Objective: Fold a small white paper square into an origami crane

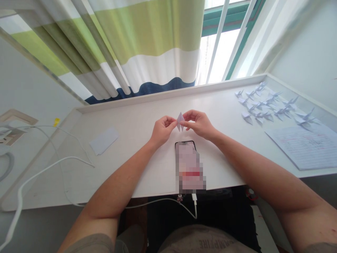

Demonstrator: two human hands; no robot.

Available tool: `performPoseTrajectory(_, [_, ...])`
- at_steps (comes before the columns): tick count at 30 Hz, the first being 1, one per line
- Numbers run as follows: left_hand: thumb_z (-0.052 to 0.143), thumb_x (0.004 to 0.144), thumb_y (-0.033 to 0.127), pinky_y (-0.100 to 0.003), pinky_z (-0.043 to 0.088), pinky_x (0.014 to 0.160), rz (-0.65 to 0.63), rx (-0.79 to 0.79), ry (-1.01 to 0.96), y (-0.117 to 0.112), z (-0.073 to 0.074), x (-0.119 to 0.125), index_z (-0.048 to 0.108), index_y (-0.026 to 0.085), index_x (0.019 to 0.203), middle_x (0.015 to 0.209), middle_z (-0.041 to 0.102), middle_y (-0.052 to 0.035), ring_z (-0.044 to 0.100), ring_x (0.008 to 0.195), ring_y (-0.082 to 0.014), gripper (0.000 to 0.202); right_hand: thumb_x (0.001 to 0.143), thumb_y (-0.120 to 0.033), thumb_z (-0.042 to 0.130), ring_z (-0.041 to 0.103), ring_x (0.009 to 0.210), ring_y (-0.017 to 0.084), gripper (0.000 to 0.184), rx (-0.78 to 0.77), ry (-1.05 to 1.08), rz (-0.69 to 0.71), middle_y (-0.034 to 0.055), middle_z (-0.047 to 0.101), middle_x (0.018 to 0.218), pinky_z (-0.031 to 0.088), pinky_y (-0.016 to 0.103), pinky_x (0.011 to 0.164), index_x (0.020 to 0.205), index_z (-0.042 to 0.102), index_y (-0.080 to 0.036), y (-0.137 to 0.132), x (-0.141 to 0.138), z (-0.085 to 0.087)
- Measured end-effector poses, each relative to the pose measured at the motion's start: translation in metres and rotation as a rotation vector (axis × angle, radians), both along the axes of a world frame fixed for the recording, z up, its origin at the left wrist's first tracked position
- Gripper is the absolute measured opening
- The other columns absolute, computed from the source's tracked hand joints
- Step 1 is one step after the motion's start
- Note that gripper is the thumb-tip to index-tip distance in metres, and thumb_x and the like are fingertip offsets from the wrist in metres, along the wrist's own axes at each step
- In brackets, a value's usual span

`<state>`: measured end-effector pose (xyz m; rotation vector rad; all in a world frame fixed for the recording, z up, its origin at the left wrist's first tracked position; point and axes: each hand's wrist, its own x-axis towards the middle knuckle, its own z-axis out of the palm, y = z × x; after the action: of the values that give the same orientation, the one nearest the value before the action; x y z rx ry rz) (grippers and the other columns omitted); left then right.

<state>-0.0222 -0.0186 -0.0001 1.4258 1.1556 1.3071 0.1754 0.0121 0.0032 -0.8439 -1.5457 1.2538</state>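
- Between the fingertips of both hands sits a folded paper piece [180,118], pale and kite-shaped: one sharp point faces away from the person, and the near end splits into two narrow tips.
- The left hand [163,130] pinches the left side of the piece between thumb and bent forefinger; its other fingers curl in behind.
- The right hand [200,123] pinches the opposite side, thumb nearer the person, fingers arched over and angled inward. Both forearms slant in from the near corners, converging on the piece.
- Just below the fingers, toward the person, lies a phone [188,165], its screen blurred by pixelation; its lower end reaches the front edge of the desk [142,109]. A white cable plug [194,199] shows beyond that end.
- White desktop stretches ahead of the fingers to a raised back rim, giving the hands room forward and to either side.
- Left of the fingers, well apart, rest loose paper slips [104,141].
- Farther off to the right stand many paper cranes [271,101] in loose rows, with a lined sheet [308,146] on their near side.
- Beyond the rim hangs a striped curtain [150,31], beside a green-framed window [221,52].
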Motion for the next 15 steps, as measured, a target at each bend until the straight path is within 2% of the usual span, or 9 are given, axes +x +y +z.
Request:
performPoseTrajectory(2, [0.089, 0.084, 0.037, -0.033, 0.053, 0.081, -0.029, -0.018, -0.052, -0.0005, 0.0007, 0.0015, 0.071, 0.018, 0.09, 0.083, 0.074, -0.003, 0.069, 0.08, -0.017, 0.027, 0.066, -0.061, 0.099, 0.072, 0.082, 0.021, 0.051, 0.011, 0.012, -0.004, 0.0052, 0.077, 0.089, 0.063, 0.036, 0.063, 0.086, 0.072, -0.022, 0.0005, -0.0011, -0.0012])
performPoseTrajectory(6, [0.096, 0.077, 0.039, -0.034, 0.056, 0.08, -0.105, -0.039, -0.137, -0.0013, 0.0026, 0.0036, 0.068, 0.019, 0.098, 0.088, 0.075, -0.0032, 0.071, 0.083, -0.0173, 0.04, 0.068, -0.062, 0.098, 0.072, 0.081, 0.019, 0.052, -0.025, 0.063, 0.016, 0.0039, 0.077, 0.089, 0.066, 0.04, 0.074, 0.086, 0.071, -0.022, -0.0005, -0.0029, -0.002])
performPoseTrajectory(10, [0.095, 0.078, 0.039, -0.033, 0.055, 0.078, -0.052, -0.038, -0.15, 0.0013, 0.0011, 0.0014, 0.071, 0.018, 0.095, 0.083, 0.074, -0.0019, 0.068, 0.076, -0.0149, 0.037, 0.072, -0.066, 0.095, 0.074, 0.087, 0.021, 0.052, -0.072, 0.086, 0.017, 0.0041, 0.078, 0.091, 0.067, 0.045, 0.086, 0.085, 0.069, -0.023, -0.0013, -0.0015, -0.0013])
performPoseTrajectory(13, [0.095, 0.077, 0.041, -0.033, 0.056, 0.081, -0.006, -0.045, -0.154, 0.0027, 0.0008, -0.0003, 0.071, 0.018, 0.09, 0.083, 0.074, -0.0018, 0.067, 0.077, -0.0145, 0.036, 0.075, -0.067, 0.092, 0.075, 0.095, 0.023, 0.049, -0.025, 0.034, 0.035, 0.0067, 0.081, 0.101, 0.064, 0.05, 0.098, 0.087, 0.075, -0.023, -0.0023, -0.0004, 0.0002])
performPoseTrajectory(15, [0.096, 0.076, 0.044, -0.034, 0.057, 0.084, -0.021, -0.058, -0.16, 0.0018, 0.0021, 0.0, 0.071, 0.018, 0.089, 0.084, 0.074, -0.0019, 0.068, 0.079, -0.0152, 0.039, 0.077, -0.066, 0.091, 0.075, 0.101, 0.024, 0.047, 0.015, 0.014, 0.053, 0.0068, 0.082, 0.105, 0.062, 0.051, 0.103, 0.09, 0.078, -0.023, -0.0032, -0.0006, 0.0012])
